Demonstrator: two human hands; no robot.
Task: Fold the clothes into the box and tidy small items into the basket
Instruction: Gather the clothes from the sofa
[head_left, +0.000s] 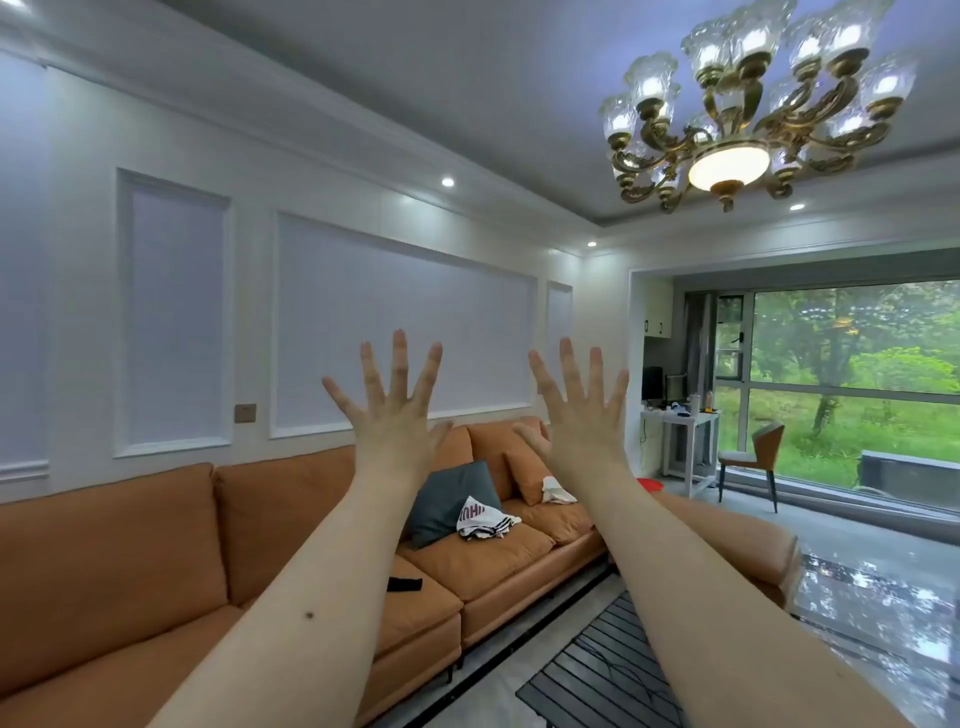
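While both arms are reaching up at frame centre, the left hand (392, 415) and right hand (582, 415) are spreading straight fingers (399, 353), grasping nothing. Behind them, a crumpled white garment (485, 519) is lying on the orange sofa (498, 561) beside a grey cushion (447, 499), well apart from the fingers. A second white cloth (557, 489) is resting farther right, too small to make out. A chandelier (748, 104) is glowing at upper right.

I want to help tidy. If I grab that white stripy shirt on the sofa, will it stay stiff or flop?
The white stripy shirt lies crumpled, so it will probably flop and unfold. It looks thin, likely light. Two hands may help.
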